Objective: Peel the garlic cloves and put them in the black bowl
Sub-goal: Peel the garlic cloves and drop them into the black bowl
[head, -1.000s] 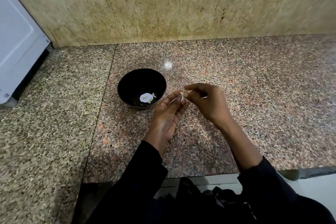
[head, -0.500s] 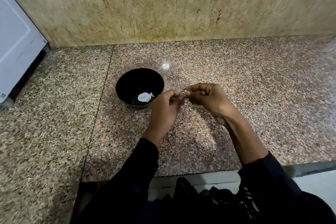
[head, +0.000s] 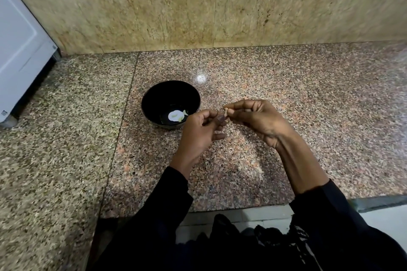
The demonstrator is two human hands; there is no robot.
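A black bowl [head: 152, 97] stands on the speckled granite counter [head: 308, 99], with pale peeled garlic [head: 175, 115] lying at its bottom. Just right of the bowl, above the counter, my two hands meet at the fingertips. A small pale garlic clove [head: 226, 113] is pinched between the thumb and forefinger of my right hand [head: 257, 120]. My left hand [head: 201, 133] touches the clove from the left with its thumb and fingertips; most of the clove is hidden by the fingers.
A white appliance [head: 19, 50] stands at the far left on the counter. A beige stone wall [head: 198, 6] rises behind. The counter's front edge [head: 242, 208] runs near my dark sleeves.
My left hand's fingers have curled in around the clove, then loosened a little. Both hands stay at the same spot beside the bowl.
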